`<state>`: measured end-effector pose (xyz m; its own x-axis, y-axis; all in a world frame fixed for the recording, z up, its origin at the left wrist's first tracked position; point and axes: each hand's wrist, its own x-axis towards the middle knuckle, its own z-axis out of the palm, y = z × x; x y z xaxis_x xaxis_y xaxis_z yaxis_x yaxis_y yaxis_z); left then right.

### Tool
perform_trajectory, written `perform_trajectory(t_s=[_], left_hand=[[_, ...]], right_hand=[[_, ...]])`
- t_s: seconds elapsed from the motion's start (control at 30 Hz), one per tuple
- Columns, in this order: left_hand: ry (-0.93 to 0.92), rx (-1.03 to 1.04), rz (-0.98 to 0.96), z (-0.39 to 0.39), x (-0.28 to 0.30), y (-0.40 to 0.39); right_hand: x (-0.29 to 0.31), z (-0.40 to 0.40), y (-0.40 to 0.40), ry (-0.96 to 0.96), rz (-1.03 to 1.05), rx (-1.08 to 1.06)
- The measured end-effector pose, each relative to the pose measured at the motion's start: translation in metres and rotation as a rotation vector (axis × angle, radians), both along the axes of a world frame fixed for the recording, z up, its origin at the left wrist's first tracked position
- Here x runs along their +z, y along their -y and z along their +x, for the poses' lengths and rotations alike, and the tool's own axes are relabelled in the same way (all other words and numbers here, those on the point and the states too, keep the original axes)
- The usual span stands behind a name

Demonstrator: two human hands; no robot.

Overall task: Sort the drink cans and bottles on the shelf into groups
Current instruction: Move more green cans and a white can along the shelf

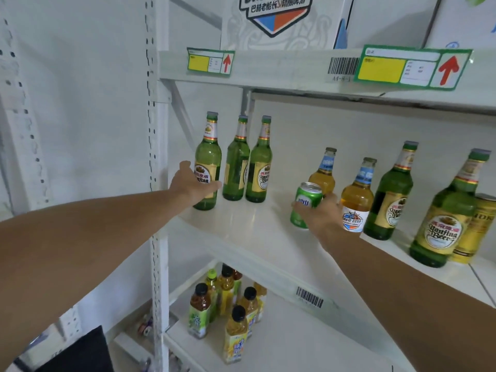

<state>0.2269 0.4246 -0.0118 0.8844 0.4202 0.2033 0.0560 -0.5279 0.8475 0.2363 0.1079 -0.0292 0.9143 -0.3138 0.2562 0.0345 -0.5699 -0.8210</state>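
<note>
While the left hand point(193, 186) reaches in to the left end of the middle shelf point(249, 226), its fingers wrap the lower body of the nearest green Yanjing beer bottle point(207, 167), thumb up on the near side, and the bottle stands upright on the shelf. The right hand point(320, 214) grips a green can point(306, 204) from the right side, fingers curled across its label; the can tilts slightly left with its silver top showing, and whether its base touches the shelf I cannot tell.

Just right of the held bottle stand 2 more green Yanjing bottles point(248, 167), close together and upright, so 3 form a group at the left. Behind the can and right hand are 2 amber bottles with blue neck labels point(358, 194), one farther back, one nearer. Right of these stands another green Yanjing bottle point(390, 194), then, well apart near the right edge, a larger-looking green Yanjing bottle point(445, 216) with a yellow can point(476, 229) just behind and beside it.

The shelf above carries green-bordered price tags point(412, 67) with red arrows and white cartons point(281, 20). On the shelf below stand several yellow tea drink bottles with black caps point(228, 310) in a cluster
</note>
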Motion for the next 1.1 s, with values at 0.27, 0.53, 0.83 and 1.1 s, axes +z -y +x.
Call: perform_trajectory(t_s=[0.27,0.53,0.83,1.1], left_hand=[[-0.006,0.069,-0.011,0.029,-0.009,0.004],[0.036,0.082,0.04,0.006,-0.01,0.016],[0.065,-0.065,0.076,-0.052,-0.008,0.072],[0.117,-0.277,0.024,-0.112,0.004,0.126]], right_hand=[[-0.007,0.006,-0.001,0.073,-0.022,-0.006],[-0.007,-0.011,0.012,0.097,-0.027,0.095],[0.013,-0.051,0.032,0.182,-0.013,0.213],[0.01,-0.14,0.082,0.159,-0.027,0.182]])
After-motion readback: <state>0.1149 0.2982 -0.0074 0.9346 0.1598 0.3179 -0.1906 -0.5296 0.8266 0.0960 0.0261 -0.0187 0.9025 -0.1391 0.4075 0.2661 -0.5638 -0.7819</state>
